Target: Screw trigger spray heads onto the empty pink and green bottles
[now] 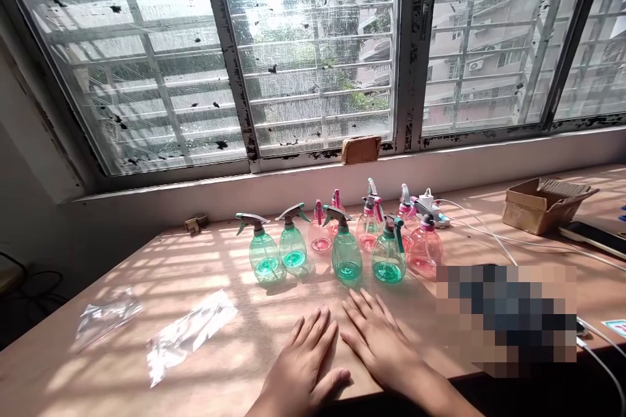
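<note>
My left hand (310,358) lies flat on the wooden table (205,260), fingers spread and nothing in it. Beside it, my right hand (374,335) rests palm down, also empty, its fingertips just short of the bottles. Closest to the hands stand a green spray bottle (347,254) and another green spray bottle (388,257), both upright. Two more green ones, a left spray bottle (265,254) and its neighbour (293,247), are to their left. Several pink spray bottles stand among and behind them, including a pink spray bottle (424,251) at the right.
Two clear plastic bags (193,335) lie at the left. An open cardboard box (533,212) stands at the back right, near a white power strip (440,218) and cables. A pixelated patch hides something at the right. Behind the table, a brown block (360,150) sits on the windowsill.
</note>
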Motion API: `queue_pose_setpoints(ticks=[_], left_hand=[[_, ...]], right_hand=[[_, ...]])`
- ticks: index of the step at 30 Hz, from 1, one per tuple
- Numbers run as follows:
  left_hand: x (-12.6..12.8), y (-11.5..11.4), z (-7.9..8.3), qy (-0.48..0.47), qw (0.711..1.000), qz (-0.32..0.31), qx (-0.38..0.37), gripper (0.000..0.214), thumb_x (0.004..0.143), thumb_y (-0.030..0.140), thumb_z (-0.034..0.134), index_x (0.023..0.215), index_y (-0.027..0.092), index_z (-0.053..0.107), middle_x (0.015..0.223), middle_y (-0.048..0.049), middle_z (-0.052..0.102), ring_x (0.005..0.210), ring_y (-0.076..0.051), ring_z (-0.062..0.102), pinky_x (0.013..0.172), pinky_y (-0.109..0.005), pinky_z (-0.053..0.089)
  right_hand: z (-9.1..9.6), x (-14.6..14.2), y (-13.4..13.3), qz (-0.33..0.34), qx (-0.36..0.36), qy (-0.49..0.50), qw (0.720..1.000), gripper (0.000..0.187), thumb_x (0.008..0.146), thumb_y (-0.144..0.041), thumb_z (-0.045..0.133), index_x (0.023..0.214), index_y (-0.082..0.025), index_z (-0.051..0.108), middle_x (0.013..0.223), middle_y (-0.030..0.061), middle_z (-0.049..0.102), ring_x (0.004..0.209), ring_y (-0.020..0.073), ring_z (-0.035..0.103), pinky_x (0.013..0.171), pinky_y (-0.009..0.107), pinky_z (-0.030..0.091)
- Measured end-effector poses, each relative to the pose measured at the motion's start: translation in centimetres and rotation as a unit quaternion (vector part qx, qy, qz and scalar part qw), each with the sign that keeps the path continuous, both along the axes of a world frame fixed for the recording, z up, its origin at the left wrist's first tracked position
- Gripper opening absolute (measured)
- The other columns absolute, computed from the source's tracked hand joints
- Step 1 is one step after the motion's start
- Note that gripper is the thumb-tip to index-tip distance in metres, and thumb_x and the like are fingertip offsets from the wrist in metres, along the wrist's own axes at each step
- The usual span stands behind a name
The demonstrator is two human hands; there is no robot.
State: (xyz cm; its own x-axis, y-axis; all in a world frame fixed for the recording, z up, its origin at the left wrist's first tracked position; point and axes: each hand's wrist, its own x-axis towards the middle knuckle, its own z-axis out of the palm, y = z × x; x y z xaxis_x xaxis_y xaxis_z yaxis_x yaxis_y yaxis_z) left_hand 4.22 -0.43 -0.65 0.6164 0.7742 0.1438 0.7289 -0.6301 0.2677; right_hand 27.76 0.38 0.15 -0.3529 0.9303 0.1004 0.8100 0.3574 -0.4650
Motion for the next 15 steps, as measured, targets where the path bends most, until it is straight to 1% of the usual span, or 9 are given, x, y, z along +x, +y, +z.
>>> queue_pose_setpoints(ticks=[3,5,11,15], left_hand=[[-0.2,0.0,-0.3,-0.016,1.0,-0.008,0.02,0.073,0.105,0.057,0.06,0.17,0.033,0.035,0.174,-0.0107,0.037,0.16,-0.042,0.039,0.127,-0.066,0.037],[-0.4,0.0,-0.6,-0.023,0.999,-0.012,0.029,0.076,0.105,0.055,0.063,0.171,0.036,0.031,0.175,-0.0089,0.037,0.16,-0.041,0.04,0.128,-0.064,0.038],[-0.4,0.0,-0.6,-0.03,0.999,-0.012,0.029,0.077,0.105,0.055,0.063,0.171,0.039,0.028,0.175,-0.0073,0.037,0.16,-0.042,0.04,0.127,-0.065,0.038],[-0.3,-0.1,-0.3,-0.015,1.0,-0.002,0.011,0.074,0.106,0.058,0.059,0.171,0.035,0.032,0.175,-0.0095,0.035,0.161,-0.043,0.038,0.127,-0.067,0.036]], right_hand=[[0.7,0.4,-0.3,0.052,-0.014,0.004,0.999,0.064,0.111,-0.052,0.047,0.164,-0.016,0.051,0.177,0.0133,0.033,0.166,0.0375,0.025,0.136,0.062,0.02],[0.9,0.5,-0.4,0.069,-0.021,0.006,0.997,0.065,0.111,-0.052,0.046,0.165,-0.016,0.05,0.177,0.0129,0.033,0.167,0.0363,0.026,0.136,0.061,0.019],[1.4,0.5,-0.7,0.056,-0.046,-0.001,0.997,0.065,0.111,-0.053,0.046,0.166,-0.018,0.049,0.178,0.0117,0.031,0.166,0.0395,0.027,0.135,0.063,0.024],[1.5,0.5,-0.7,0.062,-0.046,-0.005,0.997,0.065,0.112,-0.053,0.044,0.166,-0.017,0.048,0.178,0.0118,0.031,0.166,0.0393,0.026,0.136,0.062,0.021]])
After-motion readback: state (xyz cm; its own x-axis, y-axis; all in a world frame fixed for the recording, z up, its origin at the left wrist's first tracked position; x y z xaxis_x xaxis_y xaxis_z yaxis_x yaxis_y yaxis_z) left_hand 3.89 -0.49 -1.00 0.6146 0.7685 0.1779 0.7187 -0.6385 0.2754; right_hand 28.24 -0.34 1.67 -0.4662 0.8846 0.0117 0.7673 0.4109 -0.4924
